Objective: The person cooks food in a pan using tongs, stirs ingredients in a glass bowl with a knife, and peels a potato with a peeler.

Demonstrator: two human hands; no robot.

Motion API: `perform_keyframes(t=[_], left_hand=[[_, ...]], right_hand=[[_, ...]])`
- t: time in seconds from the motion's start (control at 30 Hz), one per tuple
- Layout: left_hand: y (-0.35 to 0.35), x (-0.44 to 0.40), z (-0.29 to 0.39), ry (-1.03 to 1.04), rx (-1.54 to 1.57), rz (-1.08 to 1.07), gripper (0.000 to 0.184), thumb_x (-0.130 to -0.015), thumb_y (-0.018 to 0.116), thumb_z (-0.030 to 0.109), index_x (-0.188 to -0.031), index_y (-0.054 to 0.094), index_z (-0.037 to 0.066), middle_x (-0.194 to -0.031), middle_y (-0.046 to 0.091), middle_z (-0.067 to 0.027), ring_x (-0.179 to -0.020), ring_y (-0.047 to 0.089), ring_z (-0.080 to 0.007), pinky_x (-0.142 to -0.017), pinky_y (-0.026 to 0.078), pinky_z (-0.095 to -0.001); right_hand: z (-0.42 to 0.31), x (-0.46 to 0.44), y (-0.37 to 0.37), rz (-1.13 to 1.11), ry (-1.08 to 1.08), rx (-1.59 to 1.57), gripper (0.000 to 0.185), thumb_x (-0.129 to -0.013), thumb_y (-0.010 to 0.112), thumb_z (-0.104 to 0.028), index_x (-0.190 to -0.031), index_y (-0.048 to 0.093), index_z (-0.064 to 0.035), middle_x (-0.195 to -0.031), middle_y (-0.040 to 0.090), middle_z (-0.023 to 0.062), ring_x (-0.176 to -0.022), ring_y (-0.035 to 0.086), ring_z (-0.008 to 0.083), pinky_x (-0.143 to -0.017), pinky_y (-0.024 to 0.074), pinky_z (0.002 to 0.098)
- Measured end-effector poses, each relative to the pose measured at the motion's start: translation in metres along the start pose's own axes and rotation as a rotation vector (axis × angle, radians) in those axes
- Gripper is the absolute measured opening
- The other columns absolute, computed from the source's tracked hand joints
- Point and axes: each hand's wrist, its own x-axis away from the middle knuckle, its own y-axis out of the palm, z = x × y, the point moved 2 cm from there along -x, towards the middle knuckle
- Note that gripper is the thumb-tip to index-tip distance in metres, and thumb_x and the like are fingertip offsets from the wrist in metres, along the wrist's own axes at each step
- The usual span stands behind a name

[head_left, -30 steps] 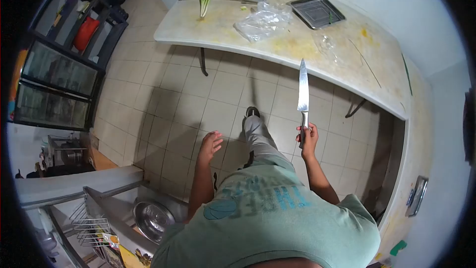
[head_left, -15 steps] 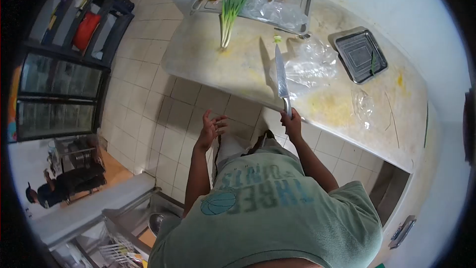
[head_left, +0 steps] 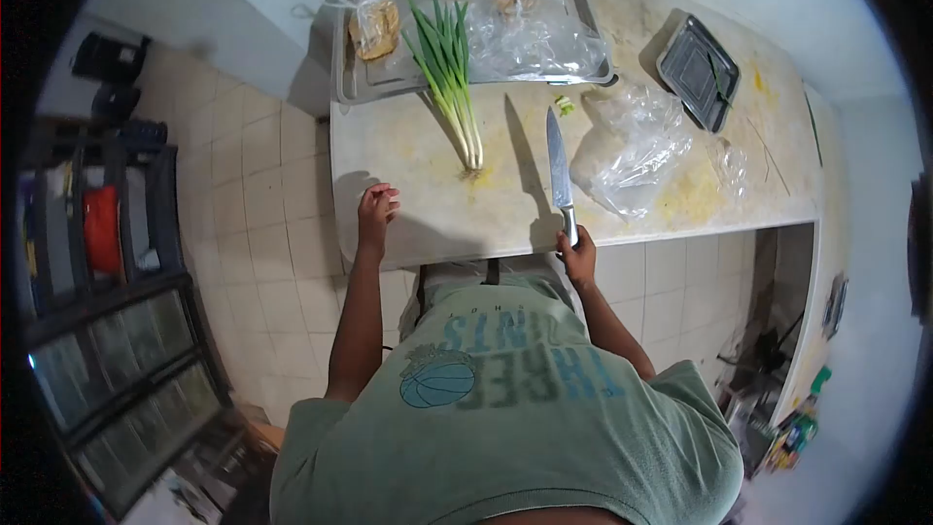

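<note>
My right hand [head_left: 577, 255] is wrapped round the handle of a large knife [head_left: 558, 160], its blade pointing away over the table [head_left: 389, 151]. Nothing is in my left hand [head_left: 377, 209], which hovers by the front left of the table with its fingers partly curled and apart. Between and beyond the hands lies a bunch of green onions [head_left: 452, 92], its roots towards me and its leaves over the rim of a large metal tray [head_left: 364, 95]. Small green onion pieces [head_left: 564, 105] lie beyond the knife tip. A crumpled clear plastic bag [head_left: 637, 151] is right of the blade.
The large tray holds a bag of brown food [head_left: 375, 31] and more clear plastic [head_left: 535, 34]. A smaller dark metal tray [head_left: 695, 73] with a green strip stands at the back right. Shelves with a red item [head_left: 102, 230] are on the left. Bottles [head_left: 802, 428] are at lower right.
My body has come up to the table and turned, so the onions and large tray are nearer. The knife stayed in my right hand. My left hand moved from above the floor to the table.
</note>
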Motion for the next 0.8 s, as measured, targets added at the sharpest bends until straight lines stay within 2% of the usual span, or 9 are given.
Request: perform_keyframes(t=[0.03, 0.13, 0.17, 0.3, 0.4, 0.47, 0.6, 0.7, 0.8], left_hand=[[-0.009, -0.016, 0.008, -0.01, -0.063, -0.017, 0.021, -0.088, 0.05, 0.023, -0.106, 0.052, 0.011, -0.098, 0.06, -0.0006, -0.082, 0.054, -0.0103, -0.07, 0.04, -0.026], [-0.017, -0.062, 0.025, -0.002, -0.146, -0.081, 0.023, -0.087, 0.051, 0.024, -0.106, 0.052, 0.012, -0.1, 0.06, -0.0007, -0.082, 0.054, -0.0106, -0.071, 0.04, -0.0275], [-0.014, -0.071, 0.031, 0.003, -0.178, -0.137, 0.028, -0.086, 0.053, 0.032, -0.108, 0.051, 0.014, -0.105, 0.059, -0.0004, -0.09, 0.053, -0.0128, -0.08, 0.039, -0.0334], [0.022, -0.093, 0.05, 0.042, -0.175, -0.271, 0.029, -0.086, 0.056, 0.031, -0.107, 0.052, 0.012, -0.101, 0.06, -0.0002, -0.087, 0.055, -0.0124, -0.079, 0.041, -0.0329], [0.063, -0.1, 0.051, 0.163, -0.16, -0.331, 0.024, -0.087, 0.056, 0.025, -0.106, 0.053, 0.011, -0.1, 0.06, -0.0005, -0.082, 0.056, -0.0115, -0.074, 0.043, -0.0289], [0.096, -0.109, 0.057, 0.276, -0.133, -0.362, 0.021, -0.088, 0.055, 0.019, -0.106, 0.052, 0.008, -0.096, 0.059, -0.0027, -0.078, 0.056, -0.011, -0.068, 0.045, -0.0256], [0.161, -0.121, 0.082, 0.437, -0.144, -0.433, 0.018, -0.086, 0.056, 0.013, -0.101, 0.054, 0.004, -0.092, 0.058, -0.0049, -0.076, 0.056, -0.012, -0.066, 0.047, -0.0257], [0.2, -0.148, 0.092, 0.584, -0.209, -0.37, 0.015, -0.08, 0.059, 0.01, -0.093, 0.058, 0.002, -0.091, 0.06, -0.0072, -0.079, 0.057, -0.0147, -0.07, 0.047, -0.0267], [0.234, -0.186, 0.117, 0.806, -0.374, -0.244, 0.02, -0.076, 0.062, 0.01, -0.094, 0.058, 0.004, -0.093, 0.06, -0.01, -0.084, 0.058, -0.0187, -0.071, 0.047, -0.0283]], right_hand=[[-0.006, 0.006, 0.005, 0.055, 0.005, -0.064, 0.026, -0.083, 0.064, -0.024, -0.088, 0.056, 0.0002, -0.066, 0.056, 0.0019, -0.058, 0.05, 0.0085, -0.053, 0.0412, 0.024], [-0.046, 0.034, 0.017, 0.125, 0.102, 0.015, 0.026, -0.082, 0.064, -0.023, -0.09, 0.057, -0.0001, -0.064, 0.057, 0.0016, -0.057, 0.051, 0.0076, -0.053, 0.0419, 0.024], [-0.043, 0.04, 0.023, 0.154, 0.094, 0.0, 0.026, -0.082, 0.065, -0.023, -0.091, 0.058, 0.0001, -0.063, 0.057, 0.0016, -0.057, 0.051, 0.0076, -0.053, 0.0419, 0.0239], [-0.028, 0.058, 0.038, 0.194, 0.102, 0.001, 0.025, -0.082, 0.064, -0.021, -0.093, 0.057, 0.0009, -0.07, 0.058, 0.0029, -0.061, 0.053, 0.0081, -0.055, 0.0442, 0.0239], [-0.028, 0.077, 0.04, 0.212, 0.139, 0.019, 0.024, -0.082, 0.066, -0.018, -0.094, 0.057, 0.0007, -0.072, 0.057, 0.003, -0.065, 0.054, 0.0079, -0.057, 0.0452, 0.0228], [-0.033, 0.092, 0.037, 0.264, 0.154, 0.053, 0.029, -0.078, 0.067, -0.024, -0.093, 0.06, 0.0006, -0.062, 0.056, 0.004, -0.054, 0.048, 0.0072, -0.051, 0.0407, 0.0249], [-0.053, 0.111, 0.025, 0.375, 0.116, 0.116, 0.027, -0.076, 0.069, -0.021, -0.09, 0.06, 0.0006, -0.06, 0.053, 0.0029, -0.053, 0.044, 0.0073, -0.049, 0.0387, 0.025], [-0.047, 0.115, 0.017, 0.478, 0.121, 0.062, 0.025, -0.076, 0.069, -0.02, -0.088, 0.06, 0.0007, -0.059, 0.051, 0.0023, -0.052, 0.042, 0.0073, -0.048, 0.0373, 0.0245], [-0.037, 0.107, 0.001, 0.526, 0.149, -0.012, 0.023, -0.076, 0.068, -0.018, -0.085, 0.059, 0.0007, -0.058, 0.05, 0.0019, -0.052, 0.041, 0.007, -0.048, 0.0365, 0.0238]])
